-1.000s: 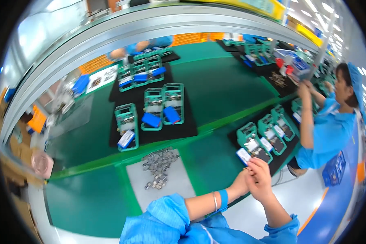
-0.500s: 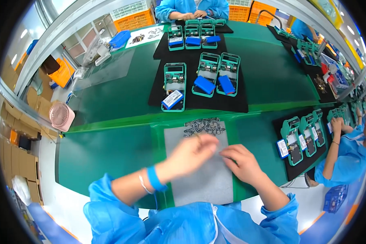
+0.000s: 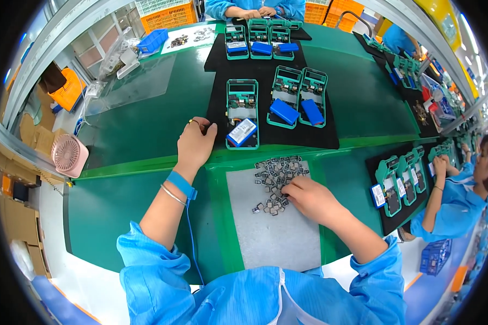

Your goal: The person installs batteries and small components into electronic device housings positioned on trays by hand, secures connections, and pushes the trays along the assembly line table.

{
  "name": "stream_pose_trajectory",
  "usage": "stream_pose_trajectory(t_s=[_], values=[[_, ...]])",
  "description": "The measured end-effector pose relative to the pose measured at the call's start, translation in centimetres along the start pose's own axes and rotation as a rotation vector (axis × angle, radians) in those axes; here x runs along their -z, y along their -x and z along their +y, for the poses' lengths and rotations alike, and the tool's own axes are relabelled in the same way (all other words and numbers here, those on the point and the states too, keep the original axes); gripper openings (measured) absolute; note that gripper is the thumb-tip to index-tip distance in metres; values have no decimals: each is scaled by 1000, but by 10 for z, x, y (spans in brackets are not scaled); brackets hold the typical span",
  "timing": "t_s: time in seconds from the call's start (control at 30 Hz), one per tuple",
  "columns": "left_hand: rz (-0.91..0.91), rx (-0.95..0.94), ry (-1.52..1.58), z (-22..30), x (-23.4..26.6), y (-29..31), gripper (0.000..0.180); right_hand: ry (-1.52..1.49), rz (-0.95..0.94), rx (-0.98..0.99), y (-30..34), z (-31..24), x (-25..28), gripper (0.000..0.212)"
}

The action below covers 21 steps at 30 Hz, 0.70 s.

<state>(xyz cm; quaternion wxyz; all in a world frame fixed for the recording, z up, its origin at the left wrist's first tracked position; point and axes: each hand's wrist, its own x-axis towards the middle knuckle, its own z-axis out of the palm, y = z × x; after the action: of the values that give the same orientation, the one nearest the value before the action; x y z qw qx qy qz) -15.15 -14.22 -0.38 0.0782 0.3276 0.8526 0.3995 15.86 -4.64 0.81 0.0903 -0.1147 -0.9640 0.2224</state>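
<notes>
My left hand (image 3: 196,143), with a blue band around the wrist, is closed at the left edge of a black mat (image 3: 214,122). What its curled fingers hold, if anything, is hidden. Beside it on the mat lies an open green device housing (image 3: 242,99) with a blue battery pack (image 3: 242,132) resting at a slant on its lower end. My right hand (image 3: 312,199) has its fingertips pressed together among several small metal parts (image 3: 278,169), spread over the far half of a grey sheet (image 3: 271,241). I cannot make out whether a part is between them.
Two more open housings (image 3: 286,81) with blue packs lie on the mat. At the right, a co-worker (image 3: 450,200) works by another mat with similar housings (image 3: 387,179). A pink fan (image 3: 69,156) stands at the left. A blue cord (image 3: 193,244) trails from my wristband.
My left hand has moved forward and left, from above the grey sheet to the black mat's edge. My right hand has come down among the small metal parts, whose near portion now shows.
</notes>
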Motion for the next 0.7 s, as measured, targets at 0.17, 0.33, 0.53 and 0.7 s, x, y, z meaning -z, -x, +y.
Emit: stream_pose_trajectory(t_s=[0.17,0.33,0.53,0.7], values=[[-109,-51,10,20,0,34,27,108,-94,95,-4,3,8,19],[-127,-244,17,33,-4,42,19,-23,-153,88,-4,5,19,21],[-124,-680,114,66,-39,55,45,144,-153,226,-7,7,26,22],[-199,-691,48,66,-71,60,51,-6,-79,-132,6,0,21,12]])
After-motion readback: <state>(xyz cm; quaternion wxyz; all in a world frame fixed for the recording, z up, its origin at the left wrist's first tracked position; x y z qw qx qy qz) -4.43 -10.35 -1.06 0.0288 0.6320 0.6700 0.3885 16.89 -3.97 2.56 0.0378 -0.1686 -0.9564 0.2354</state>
